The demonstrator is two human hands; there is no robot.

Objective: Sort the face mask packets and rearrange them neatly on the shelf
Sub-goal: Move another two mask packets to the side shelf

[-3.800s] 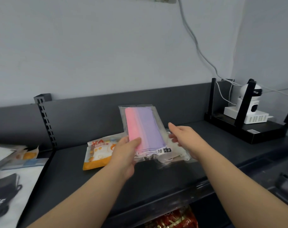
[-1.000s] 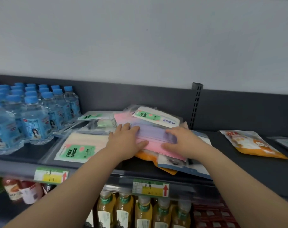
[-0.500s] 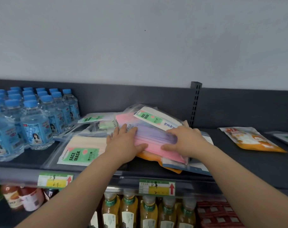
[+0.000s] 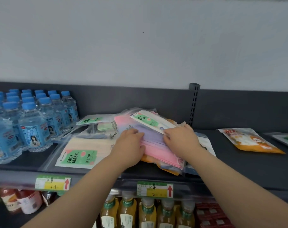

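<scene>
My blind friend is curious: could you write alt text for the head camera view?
A person's left hand and right hand hold a pink and purple face mask packet on a messy pile on a dark shelf, water bottles at left, an orange packet at right.

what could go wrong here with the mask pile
The white packet lies tilted on the pink and purple packet that the left hand and right hand hold; shifting it may send the white one sliding. The orange packet under them reaches near the front edge of the shelf, so a push could tip packets off.
</scene>
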